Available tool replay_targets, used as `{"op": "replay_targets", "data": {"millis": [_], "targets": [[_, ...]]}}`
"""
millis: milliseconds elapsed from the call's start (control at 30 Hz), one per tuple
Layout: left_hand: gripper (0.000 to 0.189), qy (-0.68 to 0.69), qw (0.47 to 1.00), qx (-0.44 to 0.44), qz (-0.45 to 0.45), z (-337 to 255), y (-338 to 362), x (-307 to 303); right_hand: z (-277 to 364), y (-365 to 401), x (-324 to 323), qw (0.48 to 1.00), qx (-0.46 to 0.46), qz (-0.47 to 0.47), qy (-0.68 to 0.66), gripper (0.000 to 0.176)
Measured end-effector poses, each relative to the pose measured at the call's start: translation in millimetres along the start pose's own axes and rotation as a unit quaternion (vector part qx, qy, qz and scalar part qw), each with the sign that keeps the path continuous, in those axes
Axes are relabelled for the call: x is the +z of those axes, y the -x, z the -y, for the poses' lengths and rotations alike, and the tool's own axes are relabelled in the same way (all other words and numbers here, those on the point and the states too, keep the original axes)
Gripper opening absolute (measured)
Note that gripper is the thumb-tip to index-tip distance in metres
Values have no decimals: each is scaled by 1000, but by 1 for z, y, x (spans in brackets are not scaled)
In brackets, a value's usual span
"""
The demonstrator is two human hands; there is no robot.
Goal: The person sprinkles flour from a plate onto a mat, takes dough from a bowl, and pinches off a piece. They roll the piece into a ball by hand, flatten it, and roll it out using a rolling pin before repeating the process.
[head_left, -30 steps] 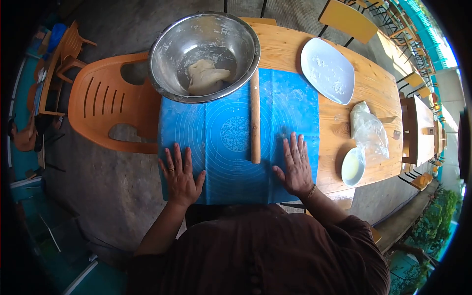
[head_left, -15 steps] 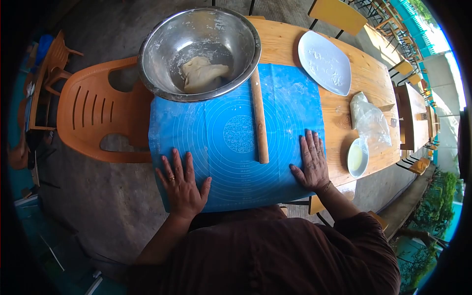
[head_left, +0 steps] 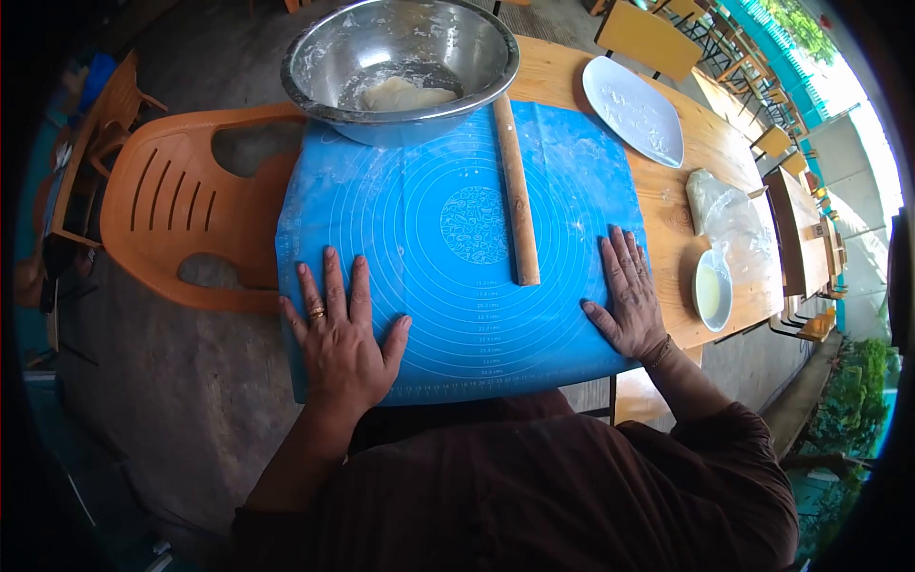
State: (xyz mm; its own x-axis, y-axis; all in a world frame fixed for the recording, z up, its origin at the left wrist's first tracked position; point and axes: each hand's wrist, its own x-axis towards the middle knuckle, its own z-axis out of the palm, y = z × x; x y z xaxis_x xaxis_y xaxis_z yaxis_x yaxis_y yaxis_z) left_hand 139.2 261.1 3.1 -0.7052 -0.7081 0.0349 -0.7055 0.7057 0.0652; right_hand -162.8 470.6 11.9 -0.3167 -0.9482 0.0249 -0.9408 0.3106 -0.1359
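Observation:
My left hand [head_left: 345, 348] lies flat on the left edge of a blue mat [head_left: 448, 329], fingers spread, a ring on one finger. On the mat's right edge rests my right hand [head_left: 629, 300], palm down with its fingers apart. Neither holds anything. A wooden rolling pin [head_left: 518, 200] lies lengthwise on the mat between them, touching neither hand. At the mat's far left stands a metal bowl [head_left: 329, 57], its inside dusted with flour, with a lump of pale dough [head_left: 405, 94] at the bottom.
On the wooden table [head_left: 658, 205] a white plate [head_left: 634, 110] with flour traces lies at the back right. A plastic bag [head_left: 734, 224] and a small bowl [head_left: 712, 291] with pale contents are nearer. An orange chair [head_left: 181, 205] stands at the left.
The view has shifted, so the bowl appears higher and the dough is less visible. Both hands remain flat on the mat's edges.

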Motion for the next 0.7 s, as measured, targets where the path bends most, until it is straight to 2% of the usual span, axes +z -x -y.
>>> {"op": "replay_targets", "data": {"millis": [200, 333, 700], "targets": [[76, 14, 999, -34, -12, -3, 0, 1, -2, 8, 8, 999, -10, -35, 15, 88], [81, 41, 998, -47, 18, -4, 3, -1, -7, 15, 13, 998, -12, -59, 24, 86], [81, 44, 995, -76, 36, -9, 5, -4, -15, 23, 15, 997, -17, -68, -16, 81]]}}
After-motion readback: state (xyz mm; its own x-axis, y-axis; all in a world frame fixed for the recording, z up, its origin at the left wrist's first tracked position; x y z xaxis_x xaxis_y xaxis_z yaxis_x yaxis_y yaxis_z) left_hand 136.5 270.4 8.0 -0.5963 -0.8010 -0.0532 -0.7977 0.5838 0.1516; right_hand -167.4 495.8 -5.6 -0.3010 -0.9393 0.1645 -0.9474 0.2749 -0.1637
